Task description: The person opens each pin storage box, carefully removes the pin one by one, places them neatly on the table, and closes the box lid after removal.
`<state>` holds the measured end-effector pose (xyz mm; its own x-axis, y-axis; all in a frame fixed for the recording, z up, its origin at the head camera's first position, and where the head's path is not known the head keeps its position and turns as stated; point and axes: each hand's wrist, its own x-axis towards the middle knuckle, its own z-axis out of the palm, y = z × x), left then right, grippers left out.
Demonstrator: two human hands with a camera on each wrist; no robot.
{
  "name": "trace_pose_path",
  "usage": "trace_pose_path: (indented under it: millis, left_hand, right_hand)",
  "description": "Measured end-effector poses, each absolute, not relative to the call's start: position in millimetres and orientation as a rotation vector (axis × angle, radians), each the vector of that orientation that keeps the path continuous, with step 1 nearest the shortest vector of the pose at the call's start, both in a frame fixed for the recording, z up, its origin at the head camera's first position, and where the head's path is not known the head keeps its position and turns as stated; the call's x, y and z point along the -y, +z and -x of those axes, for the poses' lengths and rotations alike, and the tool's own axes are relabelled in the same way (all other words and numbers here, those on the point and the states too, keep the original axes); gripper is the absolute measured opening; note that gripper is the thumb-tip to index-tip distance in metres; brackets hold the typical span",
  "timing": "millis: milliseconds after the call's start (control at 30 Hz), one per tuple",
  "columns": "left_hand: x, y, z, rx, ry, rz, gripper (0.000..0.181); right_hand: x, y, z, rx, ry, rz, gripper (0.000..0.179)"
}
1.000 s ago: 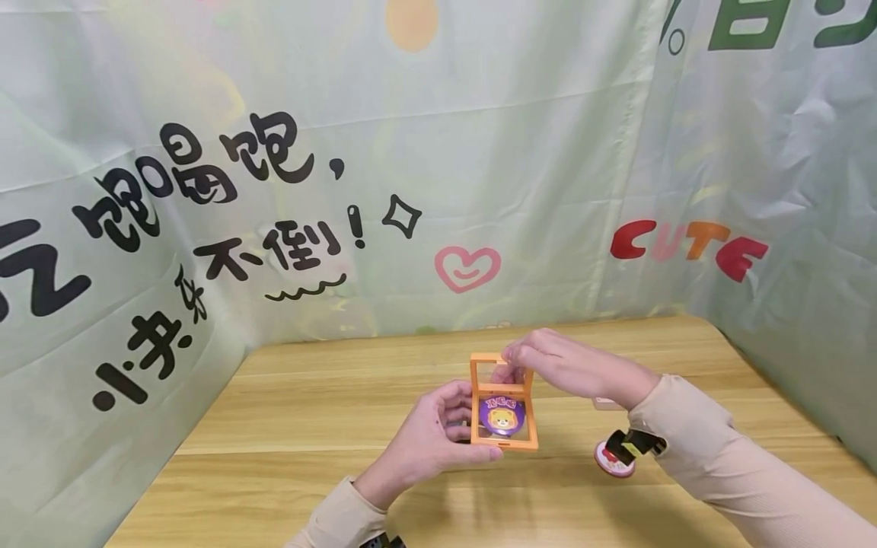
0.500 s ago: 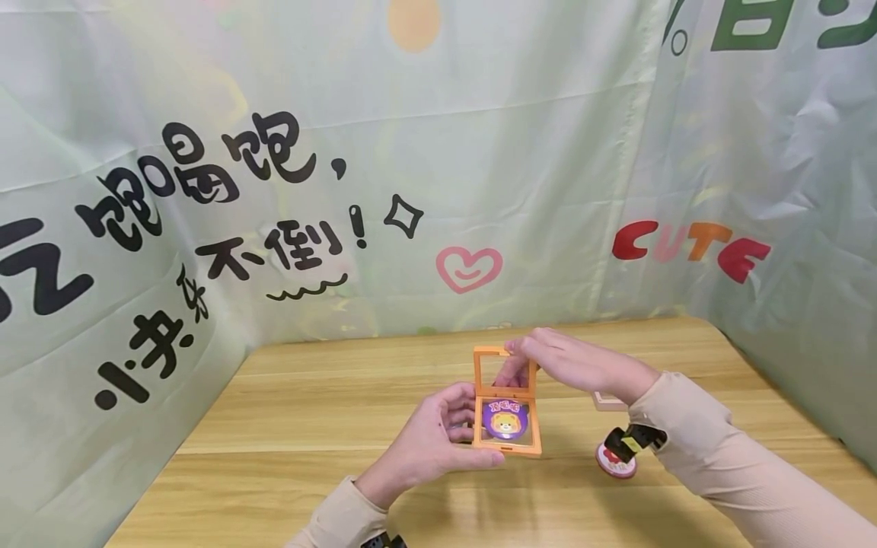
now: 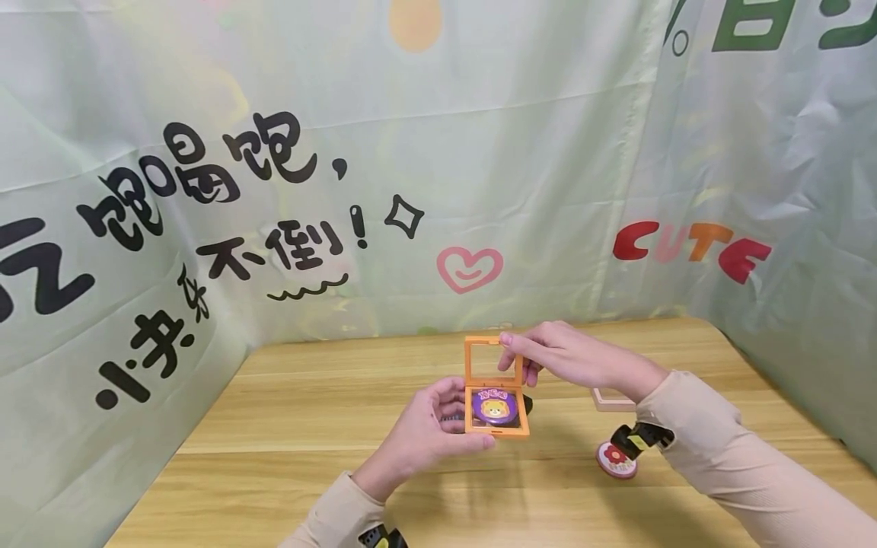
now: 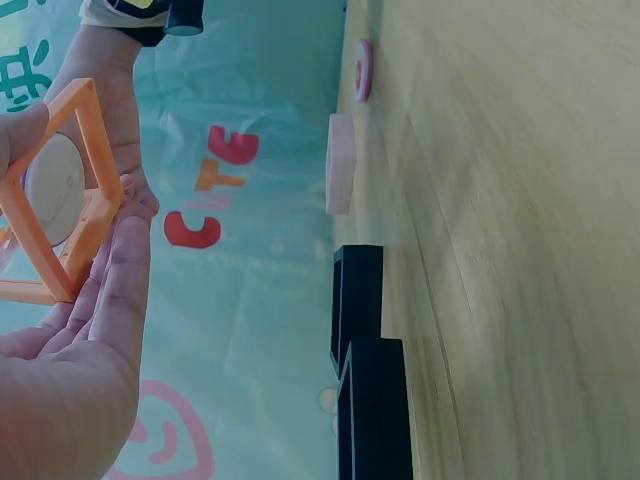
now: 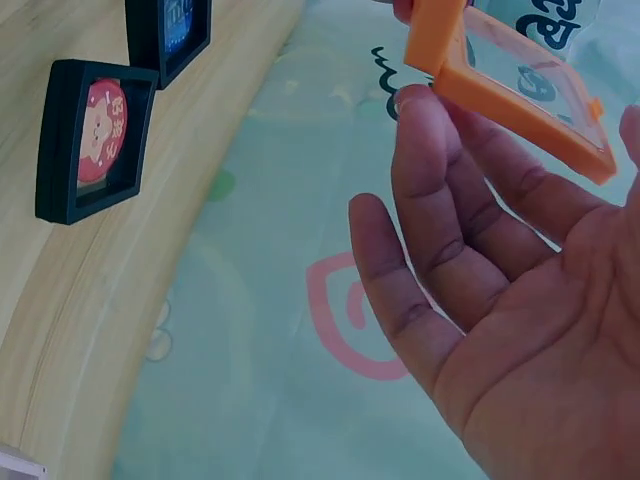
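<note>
A hinged orange display case (image 3: 510,434) with clear windows stands unfolded above the table, its lid raised. A round purple badge (image 3: 494,409) with a yellow bear face lies in the lower half; its white back (image 4: 58,188) shows in the left wrist view. My left hand (image 3: 418,426) grips that lower half from the left, thumb along the front edge and fingers behind. With the thumb at the lid's top edge, my right hand (image 3: 582,354) pinches the raised lid (image 5: 530,115). One right finger shows through the lid's window.
Right of the case, a round flower badge (image 3: 617,460) lies on the wooden table (image 3: 288,434). Behind it is a pale pink frame (image 3: 612,405), partly covered by the right wrist. Two black frames (image 5: 97,140) (image 4: 375,410) stand beyond the case. A printed curtain (image 3: 342,152) surrounds the table.
The case has risen slightly and shifted a little left in both hands. My right hand's fingers have moved from behind the lid toward its right edge. The flower badge is less covered.
</note>
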<state>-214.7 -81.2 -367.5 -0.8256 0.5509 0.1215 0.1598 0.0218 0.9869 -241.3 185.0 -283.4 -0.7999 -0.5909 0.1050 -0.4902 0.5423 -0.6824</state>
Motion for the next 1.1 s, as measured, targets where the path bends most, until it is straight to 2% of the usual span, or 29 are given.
trace_pose_path:
  millis: [233,433,733,933,1100]
  left_hand:
    - [83.6,-370.8,219.2,-2.017,1.908,-0.666,0.065]
    - [85.2,-371.1,221.9,-2.036,1.924,-0.627,0.062]
    - [86.5,-369.6,222.8,-2.059,1.933,-0.611,0.062]
    - [85.1,-370.0,223.3,-2.055,1.952,-0.604,0.063]
    - [84.2,-369.7,223.5,-2.045,1.965,-0.615,0.064]
  right_hand:
    - [-195.9,-274.5,240.5,-2.762,-1.055,0.897,0.043]
    - [-210.5,-258.1,230.7,-2.916,-0.951,0.874,0.027]
    - [-194.8,-255.1,213.3,-2.898,-0.897,1.036,0.011]
    - [-171.3,-260.0,206.4,-2.877,-0.886,1.103,0.015]
    - [-152.2,-269.4,204.5,-2.945,-0.851,1.051,0.021]
